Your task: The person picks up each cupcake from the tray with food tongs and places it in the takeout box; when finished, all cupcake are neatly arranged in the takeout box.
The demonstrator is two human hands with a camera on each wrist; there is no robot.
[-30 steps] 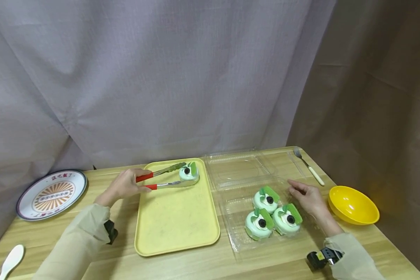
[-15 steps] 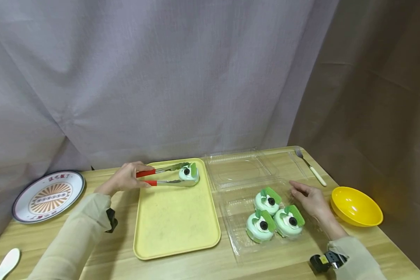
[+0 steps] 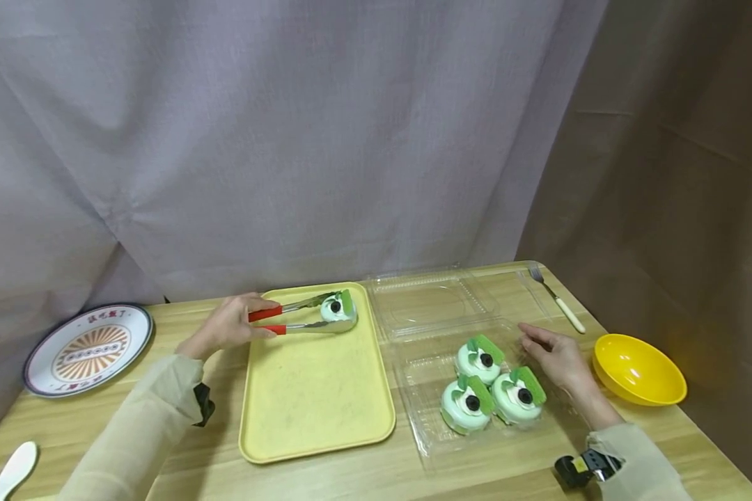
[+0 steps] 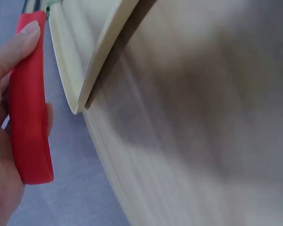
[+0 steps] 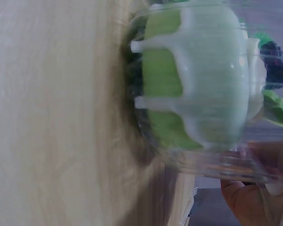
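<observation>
My left hand (image 3: 228,323) grips red-handled metal tongs (image 3: 301,325); a red handle (image 4: 30,103) fills much of the left wrist view. The tong ends lie on either side of a small mint-green cake (image 3: 338,308) with a dark berry and green leaf on top. That cake is at the far right corner of the yellow tray (image 3: 318,390). My right hand (image 3: 556,356) pinches the right rim of an opened clear plastic container (image 3: 423,417). Inside the container three similar cakes (image 3: 517,396) stand close together; one cake (image 5: 207,75) shows large through the plastic in the right wrist view.
A yellow bowl (image 3: 639,369) stands right of my right hand, with a fork (image 3: 556,299) behind it. At the left are a patterned plate (image 3: 88,351) and a white spoon (image 3: 15,467). Grey curtain (image 3: 326,139) hangs behind the table.
My left hand and the tongs have shifted slightly, their ends still beside the cake on the tray. My right hand stays at the container's rim.
</observation>
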